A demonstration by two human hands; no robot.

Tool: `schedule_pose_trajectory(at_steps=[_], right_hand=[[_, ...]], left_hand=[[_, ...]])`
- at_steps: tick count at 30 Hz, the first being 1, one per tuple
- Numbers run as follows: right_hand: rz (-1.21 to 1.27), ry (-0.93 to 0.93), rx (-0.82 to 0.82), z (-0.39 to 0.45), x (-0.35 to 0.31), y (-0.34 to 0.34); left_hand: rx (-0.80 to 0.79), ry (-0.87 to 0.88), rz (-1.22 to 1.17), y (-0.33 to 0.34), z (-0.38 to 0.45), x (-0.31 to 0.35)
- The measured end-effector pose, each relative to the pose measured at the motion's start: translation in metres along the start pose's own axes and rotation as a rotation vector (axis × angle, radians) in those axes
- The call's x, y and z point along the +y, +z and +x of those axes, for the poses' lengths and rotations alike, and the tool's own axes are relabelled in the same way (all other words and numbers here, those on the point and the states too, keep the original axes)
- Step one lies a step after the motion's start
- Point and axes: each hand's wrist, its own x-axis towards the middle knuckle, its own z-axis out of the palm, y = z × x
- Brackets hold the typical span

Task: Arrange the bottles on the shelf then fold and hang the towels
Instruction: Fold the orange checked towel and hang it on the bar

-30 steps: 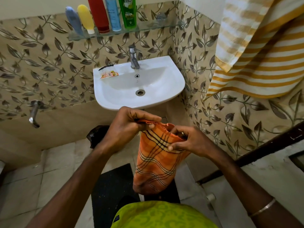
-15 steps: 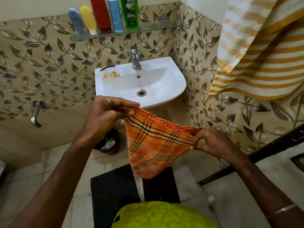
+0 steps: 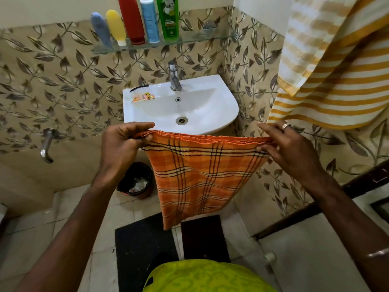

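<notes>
The orange towel (image 3: 197, 175) hangs folded in front of the person, its top edge stretched level between both hands, just below the front rim of the sink (image 3: 210, 123). The left hand (image 3: 124, 144) pinches the left top corner, thumb over the edge and fingers curled beneath. The right hand (image 3: 288, 146) pinches the right top corner between thumb and fingertips, with the other fingers loosely extended and a ring on one. The lower end of the towel hangs free above a black mat (image 3: 143, 249) on the floor.

At 12 o'clock from the towel a tap (image 3: 174, 77) stands on the sink, and above it a glass shelf (image 3: 210, 37) carries five bottles in a row: blue (image 3: 101, 28), yellow (image 3: 115, 26), red (image 3: 131, 20), light blue (image 3: 149, 20) and green (image 3: 168, 17). At 2 o'clock a yellow-striped towel (image 3: 336, 76) hangs against the wall. At 8 o'clock a dark bin (image 3: 136, 180) sits on the floor under the sink, and at 9 o'clock a wall spout (image 3: 46, 145) juts out.
</notes>
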Motion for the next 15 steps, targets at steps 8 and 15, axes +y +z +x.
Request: schedule_pose_trajectory(at_steps=[8,15], right_hand=[[0.195,0.011,-0.393,0.028,-0.023,-0.034],[0.12,0.121,-0.171,0.039,-0.024,-0.033]], left_hand=[[0.059,-0.111,0.061,-0.003,0.007,-0.016],[0.009,-0.154,0.029,-0.005,0.01,-0.016]])
